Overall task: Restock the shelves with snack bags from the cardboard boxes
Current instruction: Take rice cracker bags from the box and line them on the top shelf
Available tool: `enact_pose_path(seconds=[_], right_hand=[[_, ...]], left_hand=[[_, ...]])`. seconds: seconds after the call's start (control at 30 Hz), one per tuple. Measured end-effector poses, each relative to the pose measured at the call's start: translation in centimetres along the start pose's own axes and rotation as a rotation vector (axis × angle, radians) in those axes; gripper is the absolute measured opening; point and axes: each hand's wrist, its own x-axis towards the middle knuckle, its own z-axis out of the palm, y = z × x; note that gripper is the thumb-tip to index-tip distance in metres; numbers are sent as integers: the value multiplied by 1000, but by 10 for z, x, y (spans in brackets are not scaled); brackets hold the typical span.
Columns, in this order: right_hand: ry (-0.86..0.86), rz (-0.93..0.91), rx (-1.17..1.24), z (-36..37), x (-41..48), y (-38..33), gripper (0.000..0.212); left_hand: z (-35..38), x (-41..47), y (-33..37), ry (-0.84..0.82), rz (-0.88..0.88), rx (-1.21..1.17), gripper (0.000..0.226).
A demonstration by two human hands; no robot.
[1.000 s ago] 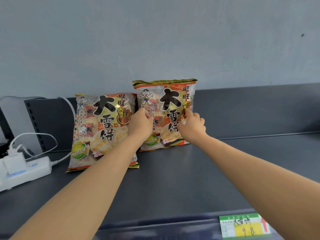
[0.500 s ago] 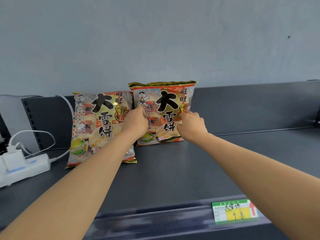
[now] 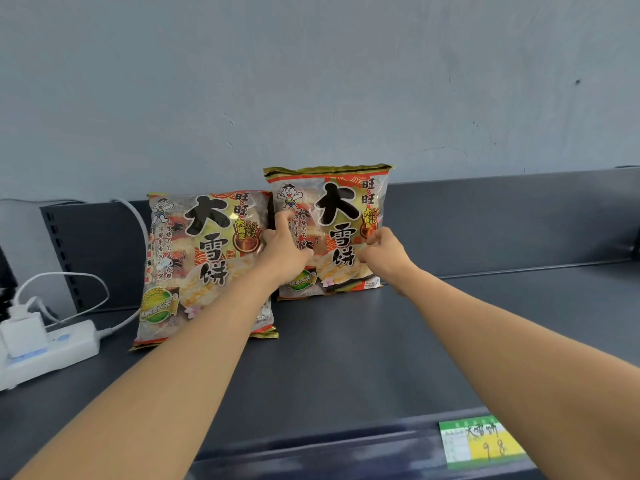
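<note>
Two matching snack bags with big black characters sit on the dark grey shelf (image 3: 346, 358). The left snack bag (image 3: 204, 268) leans back against the shelf's rear panel. To its right, the right snack bag (image 3: 337, 216) stands upright against the rear panel and rises higher. My left hand (image 3: 285, 252) grips its left edge, thumb on the front. My right hand (image 3: 382, 254) has curled fingers pinching its right edge. No cardboard box is in view.
A white power strip (image 3: 48, 351) with a plugged charger and looping cables lies at the shelf's left end. A green and yellow price tag (image 3: 481, 441) sits on the front rail. Right of the bags is bare shelf, with a blue-grey wall behind.
The right bag stays at the back between both hands. My left hand slid a little up its left edge and my right fingers curled tighter at its right edge.
</note>
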Motion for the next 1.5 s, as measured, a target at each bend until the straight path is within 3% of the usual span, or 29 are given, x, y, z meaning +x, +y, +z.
enact_pose_path(seconds=[0.33, 0.47, 0.67, 0.83, 0.93, 1.13, 1.3, 1.5], right_hand=[[-78, 31, -34, 4, 23, 11, 22], [-122, 60, 40, 10, 23, 12, 28], [-34, 7, 51, 6, 29, 16, 33], [-40, -62, -120, 5, 23, 19, 27], [-1, -96, -259, 3, 6, 5, 33], [111, -224, -559, -6, -12, 2, 42], [137, -411, -780, -19, -36, 2, 43], [158, -521, -1125, -60, -74, 19, 34]], left_hand=[[12, 12, -10, -69, -68, -227, 96], [14, 10, -10, -47, -100, -302, 95], [14, 2, 9, 14, -133, -142, 91], [19, 0, 12, 14, -157, 37, 95], [21, 0, 11, 25, -149, 98, 91], [17, -19, 16, 110, 60, 335, 74], [12, -40, 27, 123, 259, 527, 42], [32, -76, 60, 23, 602, 744, 32]])
